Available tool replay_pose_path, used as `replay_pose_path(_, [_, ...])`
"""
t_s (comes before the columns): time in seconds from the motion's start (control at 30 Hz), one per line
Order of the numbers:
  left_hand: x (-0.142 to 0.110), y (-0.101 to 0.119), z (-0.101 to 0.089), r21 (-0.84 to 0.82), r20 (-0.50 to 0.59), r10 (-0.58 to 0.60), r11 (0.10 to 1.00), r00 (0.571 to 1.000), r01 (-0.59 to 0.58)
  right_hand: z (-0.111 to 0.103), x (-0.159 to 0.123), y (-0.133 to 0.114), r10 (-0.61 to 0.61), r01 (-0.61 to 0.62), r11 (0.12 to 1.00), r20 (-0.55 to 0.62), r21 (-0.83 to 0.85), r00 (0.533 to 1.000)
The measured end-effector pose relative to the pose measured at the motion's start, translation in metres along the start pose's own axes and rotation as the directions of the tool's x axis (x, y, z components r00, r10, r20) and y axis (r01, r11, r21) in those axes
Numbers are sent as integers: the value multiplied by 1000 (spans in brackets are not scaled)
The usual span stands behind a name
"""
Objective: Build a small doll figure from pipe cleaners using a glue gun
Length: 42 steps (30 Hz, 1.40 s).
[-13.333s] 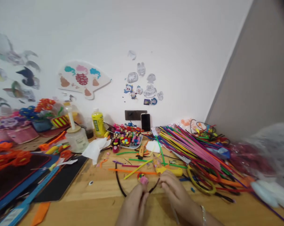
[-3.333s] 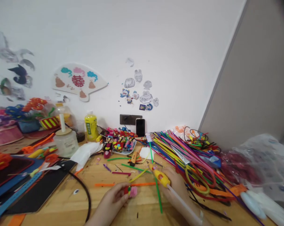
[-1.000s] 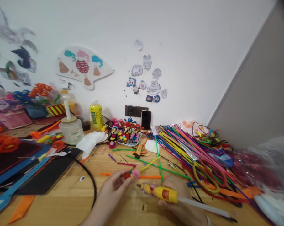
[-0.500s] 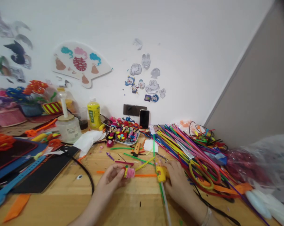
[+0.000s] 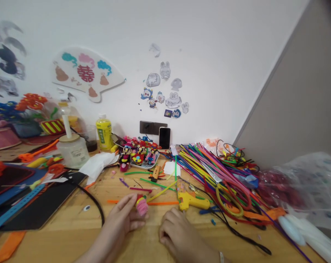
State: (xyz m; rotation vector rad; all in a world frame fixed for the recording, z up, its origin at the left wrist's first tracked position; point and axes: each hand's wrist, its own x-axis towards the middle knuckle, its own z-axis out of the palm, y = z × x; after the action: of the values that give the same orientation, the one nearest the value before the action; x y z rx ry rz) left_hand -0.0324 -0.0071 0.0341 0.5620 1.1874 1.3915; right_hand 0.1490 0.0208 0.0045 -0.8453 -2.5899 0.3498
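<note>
Between the thumb and fingers of my left hand (image 5: 124, 215) is a small pink, yellow and red pipe-cleaner figure (image 5: 142, 206), held just over the table. My right hand (image 5: 179, 232) rests low to the right of it, fingers curled in; whatever they may hold is hidden. Just beyond that hand a yellow glue gun (image 5: 191, 201) lies on its side, no longer gripped. An orange pipe cleaner (image 5: 162, 203) and a yellow pipe cleaner (image 5: 162, 191) lie behind the figure.
Several finished dolls (image 5: 140, 153) sit on a tray at the back. A heap of coloured pipe cleaners (image 5: 204, 164) with scissors (image 5: 216, 177) spreads to the right. A black cable (image 5: 236, 228) runs along the right. At left stand a glass jar (image 5: 72, 151) and a yellow bottle (image 5: 104, 133).
My right hand has let go of the glue gun and moved left and nearer to me. My left hand has turned the pink figure so that it hangs downward.
</note>
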Motion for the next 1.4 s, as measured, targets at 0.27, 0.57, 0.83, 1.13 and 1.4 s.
replay_pose_path(0.27, [-1, 0, 1, 53, 145, -23, 998, 989, 16, -17, -5, 5, 35, -38, 992, 27, 120, 999])
replay_pose_path(0.57, [10, -16, -3, 109, 145, -44, 994, 988, 28, -10, -2, 5, 42, -43, 994, 9, 103, 999])
replay_pose_path(0.83, [11, -18, -1, 144, 285, 36, 986, 958, -80, -9, -1, 3, 53, -53, 999, -6, 9, 999])
replay_pose_path(1.13, [-3, -24, 8, 178, 294, 59, 977, 954, -115, -16, -3, -1, 21, 1, 998, -367, 59, 930])
replay_pose_path(1.4, [-7, -40, 7, 180, 361, 39, 977, 932, -111, -16, -4, -10, -124, 100, 992, -475, -76, 871])
